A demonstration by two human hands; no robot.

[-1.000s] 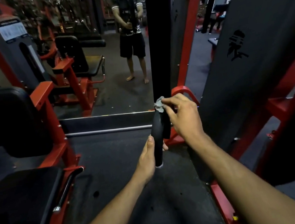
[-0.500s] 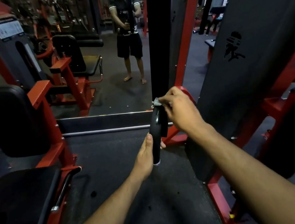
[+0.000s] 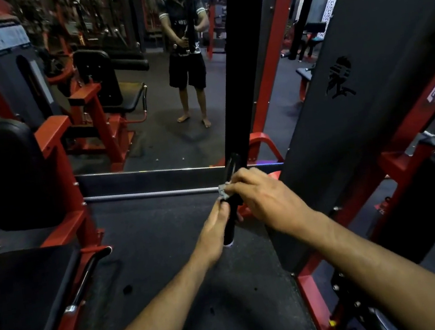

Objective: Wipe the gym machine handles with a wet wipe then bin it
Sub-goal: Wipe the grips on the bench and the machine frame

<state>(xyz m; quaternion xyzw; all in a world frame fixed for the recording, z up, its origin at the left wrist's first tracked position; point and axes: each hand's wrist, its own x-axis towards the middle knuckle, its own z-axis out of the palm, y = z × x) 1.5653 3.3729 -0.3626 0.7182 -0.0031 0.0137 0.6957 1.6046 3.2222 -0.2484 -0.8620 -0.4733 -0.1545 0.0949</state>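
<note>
I'm in a gym, weights/machine area. Red-framed machines w/ black padding all round: a seat point(image 3: 14, 285) and backrest pad point(image 3: 1, 175) near left, another padded red machine point(image 3: 98, 97) farther left beside a grey weight-stack cover w/ an instruction placard point(image 3: 7, 37). Right side, a tall dark shroud panel point(image 3: 366, 91) w/ a cut-out logo, set on a red frame point(image 3: 317, 298) lettered in white. Floor point(image 3: 165, 239) is dark rubber matting. Far wall is a big mirror point(image 3: 166, 132) reflecting more racks and me standing barefoot in shorts.
</note>
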